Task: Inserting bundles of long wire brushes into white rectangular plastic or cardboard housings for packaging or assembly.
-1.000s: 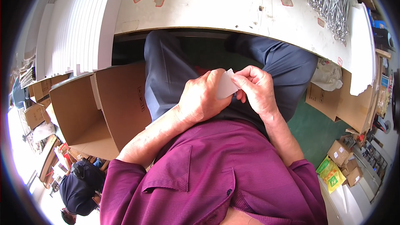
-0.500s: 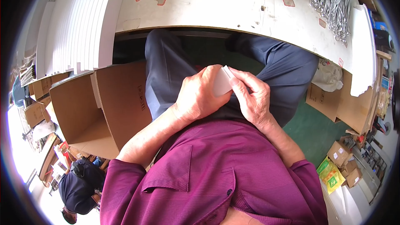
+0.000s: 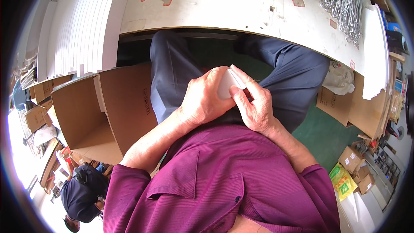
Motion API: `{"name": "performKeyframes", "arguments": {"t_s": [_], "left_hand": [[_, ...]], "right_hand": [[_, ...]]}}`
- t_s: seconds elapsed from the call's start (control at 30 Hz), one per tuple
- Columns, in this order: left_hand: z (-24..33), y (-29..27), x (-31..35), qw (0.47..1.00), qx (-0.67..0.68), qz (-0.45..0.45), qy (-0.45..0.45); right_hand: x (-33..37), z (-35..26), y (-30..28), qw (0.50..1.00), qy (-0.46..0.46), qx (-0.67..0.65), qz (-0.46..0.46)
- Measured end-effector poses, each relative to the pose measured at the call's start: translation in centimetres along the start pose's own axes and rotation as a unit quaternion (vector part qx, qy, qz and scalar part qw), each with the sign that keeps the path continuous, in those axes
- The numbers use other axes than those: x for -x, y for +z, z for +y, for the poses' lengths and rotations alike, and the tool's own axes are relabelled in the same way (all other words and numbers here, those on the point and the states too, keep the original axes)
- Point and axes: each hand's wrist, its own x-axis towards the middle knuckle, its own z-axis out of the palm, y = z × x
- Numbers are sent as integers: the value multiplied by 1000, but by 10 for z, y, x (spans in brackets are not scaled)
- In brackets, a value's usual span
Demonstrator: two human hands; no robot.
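Above my lap, both hands are closed around a small flat white piece (image 3: 226, 85) that looks like card or thin board. My left hand (image 3: 203, 98) wraps it from the left, with its fingers mostly hidden behind it. From the right, my right hand (image 3: 257, 107) pinches the same piece, thumb lying across its front face and fingers along its upper right edge. The piece's lower part and back are covered by my hands, so its exact kind cannot be made out.
A white worktable (image 3: 202, 6) spans the front, with a heap of looped metal wires (image 3: 340, 6) at its far right. White panels (image 3: 79, 30) stand stacked at left. An open cardboard box (image 3: 86, 116) sits beside my left leg. Another person (image 3: 84, 194) is behind left.
My right hand has shifted slightly left, and its thumb now lies over the face of the white piece instead of at its right edge. My left hand has barely moved.
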Motion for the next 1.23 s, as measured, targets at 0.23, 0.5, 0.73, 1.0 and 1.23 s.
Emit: {"name": "performKeyframes", "arguments": {"t_s": [0.23, 0.5, 0.73, 1.0, 1.23], "left_hand": [[0, 1, -1, 1000, 11, 2, -1], [0, 0, -1, 1000, 0, 4, 2], [-2, 1, -2, 1000, 5, -2, -11], [-2, 3, 0, 1000, 5, 11, -15], [-3, -3, -2, 999, -4, 0, -36]], "right_hand": [[-2, 3, 0, 999, -29, 19, 0], [-2, 3, 3, 1000, -24, 12, -4], [0, 6, 5, 998, -21, 55, -11], [-2, 13, 8, 995, -83, 45, 15], [-7, 13, 13, 998, -63, 23, 11]]}}
